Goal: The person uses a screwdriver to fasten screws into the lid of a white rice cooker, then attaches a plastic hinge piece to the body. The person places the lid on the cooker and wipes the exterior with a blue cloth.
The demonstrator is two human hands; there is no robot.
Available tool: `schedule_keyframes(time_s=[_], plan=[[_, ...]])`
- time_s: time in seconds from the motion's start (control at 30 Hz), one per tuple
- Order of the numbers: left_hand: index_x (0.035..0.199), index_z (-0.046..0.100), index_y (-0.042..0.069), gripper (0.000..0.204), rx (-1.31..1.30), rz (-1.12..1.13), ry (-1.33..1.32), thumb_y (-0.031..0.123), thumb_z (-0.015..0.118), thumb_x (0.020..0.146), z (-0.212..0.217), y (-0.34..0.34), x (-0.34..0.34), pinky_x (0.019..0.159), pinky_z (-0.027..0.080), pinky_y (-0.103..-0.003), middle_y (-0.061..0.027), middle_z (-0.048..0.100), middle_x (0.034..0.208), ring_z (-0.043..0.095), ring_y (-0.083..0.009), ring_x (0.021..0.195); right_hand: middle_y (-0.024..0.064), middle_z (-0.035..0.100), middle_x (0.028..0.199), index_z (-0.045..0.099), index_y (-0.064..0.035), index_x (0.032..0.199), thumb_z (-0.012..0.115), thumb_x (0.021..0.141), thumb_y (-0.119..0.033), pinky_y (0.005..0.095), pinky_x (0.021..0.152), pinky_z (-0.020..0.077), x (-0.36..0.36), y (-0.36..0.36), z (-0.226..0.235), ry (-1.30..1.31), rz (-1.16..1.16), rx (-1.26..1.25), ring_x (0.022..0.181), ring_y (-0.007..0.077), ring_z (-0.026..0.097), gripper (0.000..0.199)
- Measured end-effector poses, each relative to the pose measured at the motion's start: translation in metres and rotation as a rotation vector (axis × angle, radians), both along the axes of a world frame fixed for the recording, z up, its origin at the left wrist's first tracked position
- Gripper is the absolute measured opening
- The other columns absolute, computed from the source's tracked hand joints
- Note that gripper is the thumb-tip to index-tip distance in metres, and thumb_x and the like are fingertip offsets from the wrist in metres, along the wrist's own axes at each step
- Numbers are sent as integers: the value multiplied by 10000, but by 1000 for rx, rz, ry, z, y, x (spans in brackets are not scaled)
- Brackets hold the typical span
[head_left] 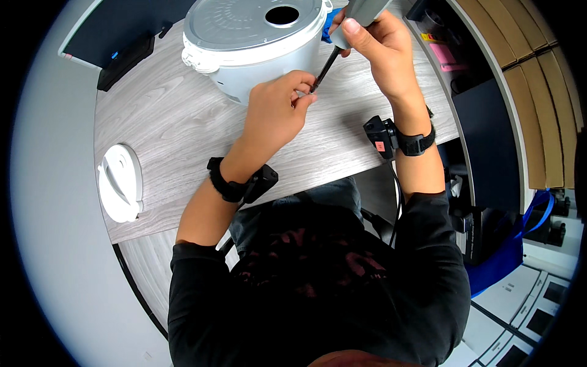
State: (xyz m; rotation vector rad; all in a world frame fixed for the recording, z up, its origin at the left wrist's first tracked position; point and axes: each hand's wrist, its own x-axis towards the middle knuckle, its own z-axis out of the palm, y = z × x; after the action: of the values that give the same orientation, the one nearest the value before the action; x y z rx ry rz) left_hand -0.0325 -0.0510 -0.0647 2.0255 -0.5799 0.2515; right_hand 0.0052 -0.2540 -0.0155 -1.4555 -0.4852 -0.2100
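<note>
Grey-handled tool [362,11] clamped in the right fingers [362,39], dark tip [315,87] at the pinched-together left fingers [298,77].

One round white plastic bucket [269,70]; one grey-handled, black-shafted tool [340,40]; one oval white plastic piece [116,183]; two hands [275,101] [386,52]; two black wrist straps [225,182] [416,144].

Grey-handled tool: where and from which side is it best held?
Probably by its broad grey handle, from the right, where the right grip holds it: the thin dark shaft slants away, down-left, toward the left grip.
</note>
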Motion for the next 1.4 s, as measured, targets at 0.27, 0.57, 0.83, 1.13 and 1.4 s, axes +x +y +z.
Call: schedule_keyframes(time_s=[0.27, 0.57, 0.83, 1.13, 1.4], plan=[[1124, 709, 2, 265, 44, -127, 188, -24, 735, 861, 10, 7, 3, 634, 530, -229, -79, 763, 821, 679, -83, 688, 44, 711, 1016, 690, -23, 1151, 752, 953, -271, 273, 791, 575, 0, -1, 13, -228, 180, -203, 914, 121, 678, 322], [1104, 748, 29, 283, 55, -5, -171, 1, 783, 825, 52, 6, -2, 598, 513, -226, -72, 762, 808, 660, -88, 641, -4, 628, 868, 633, -22, 1138, 683, 1001, -216, 216, 635, 469, 24, 4, 57, -66, 275, 10, 714, 62, 564, 243], [1080, 786, 89, 329, 136, 149, -436, 29, 837, 760, 93, 37, 16, 673, 518, -267, -38, 762, 804, 680, -129, 757, -12, 609, 854, 622, -20, 1134, 684, 1004, -240, 216, 622, 492, 44, 50, 108, -219, 326, 20, 712, 48, 559, 263], [1018, 802, 94, 264, 41, 186, -377, 23, 812, 764, 87, 48, 32, 633, 549, -295, -55, 778, 816, 671, -170, 733, -2, 626, 872, 607, 8, 1117, 687, 1000, -209, 228, 642, 490, 45, 70, 115, -222, 249, -99, 747, 55, 570, 259], [1123, 777, 44, 305, 87, 149, -290, -10, 783, 823, 88, 48, 30, 767, 547, -262, -89, 768, 915, 708, -126, 810, -9, 624, 873, 610, 8, 1119, 691, 996, -206, 226, 636, 482, 45, 67, 113, -217, 252, -76, 736, 49, 557, 260]])
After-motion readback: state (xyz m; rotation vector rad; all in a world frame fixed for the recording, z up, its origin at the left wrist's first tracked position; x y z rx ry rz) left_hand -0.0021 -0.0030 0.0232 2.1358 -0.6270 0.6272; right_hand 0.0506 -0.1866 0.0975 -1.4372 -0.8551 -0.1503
